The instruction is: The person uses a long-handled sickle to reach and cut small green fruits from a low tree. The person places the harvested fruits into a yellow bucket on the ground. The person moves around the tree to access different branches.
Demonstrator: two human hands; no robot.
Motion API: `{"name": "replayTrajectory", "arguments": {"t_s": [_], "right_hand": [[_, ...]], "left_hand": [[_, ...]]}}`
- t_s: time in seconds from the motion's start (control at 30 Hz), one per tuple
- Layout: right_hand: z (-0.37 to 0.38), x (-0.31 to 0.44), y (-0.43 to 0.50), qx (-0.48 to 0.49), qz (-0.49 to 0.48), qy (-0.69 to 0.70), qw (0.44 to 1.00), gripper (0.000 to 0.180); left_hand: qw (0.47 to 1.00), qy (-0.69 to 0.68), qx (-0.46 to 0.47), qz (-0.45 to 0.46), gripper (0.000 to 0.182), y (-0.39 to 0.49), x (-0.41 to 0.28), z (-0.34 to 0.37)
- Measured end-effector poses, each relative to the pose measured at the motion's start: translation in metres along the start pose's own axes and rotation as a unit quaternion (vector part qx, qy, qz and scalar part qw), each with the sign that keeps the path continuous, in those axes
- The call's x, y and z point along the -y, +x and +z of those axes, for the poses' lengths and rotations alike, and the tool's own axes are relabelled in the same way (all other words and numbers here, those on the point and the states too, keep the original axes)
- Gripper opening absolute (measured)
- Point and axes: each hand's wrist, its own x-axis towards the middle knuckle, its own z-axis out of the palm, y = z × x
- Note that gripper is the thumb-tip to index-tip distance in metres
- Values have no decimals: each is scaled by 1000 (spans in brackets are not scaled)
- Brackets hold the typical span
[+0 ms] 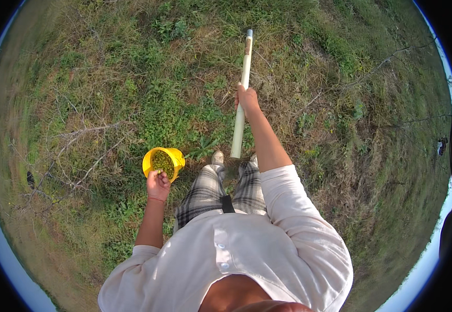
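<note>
My left hand (158,186) is at the near rim of a yellow plastic bucket (177,156), its fingers curled over the edge. Small round green fruits (162,160) fill much of what I can see inside. One yellow-green piece shows at the fingertips; whether it is pinched or lies behind them is unclear. Out in front, my right hand (247,99) grips a pale plastic pipe (238,130) around its middle. The pipe's far end is grey, with a brown patch just below it, and its near end points back towards my feet.
Bare thorny-looking branches (81,132) spread over the ground at left. Thin twigs (386,62) reach in from the right. Grass and low weeds (206,146) surround my shoes (218,157). A dark object (30,179) sits among the left branches.
</note>
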Motion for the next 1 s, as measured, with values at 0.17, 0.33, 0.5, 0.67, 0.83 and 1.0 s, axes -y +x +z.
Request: {"name": "replayTrajectory", "arguments": {"t_s": [0.17,0.33,0.5,0.67,0.83,1.0], "right_hand": [[-30,-64,-68,33,16,-247,968,39],[-90,-130,-141,11,-13,-398,917,40],[-153,-175,-200,8,30,-451,892,39],[-201,-198,-231,-26,31,-466,884,36],[-219,-203,-233,-12,59,-471,880,36],[-220,-204,-228,-4,69,-461,885,35]], "left_hand": [[998,6,37,52,15,5,-24,23],[990,33,67,118,14,13,-71,61],[977,56,146,144,15,49,-103,122],[956,174,236,35,18,119,-81,209],[933,240,267,-39,18,182,-14,296],[577,727,317,195,28,227,60,365]]}}
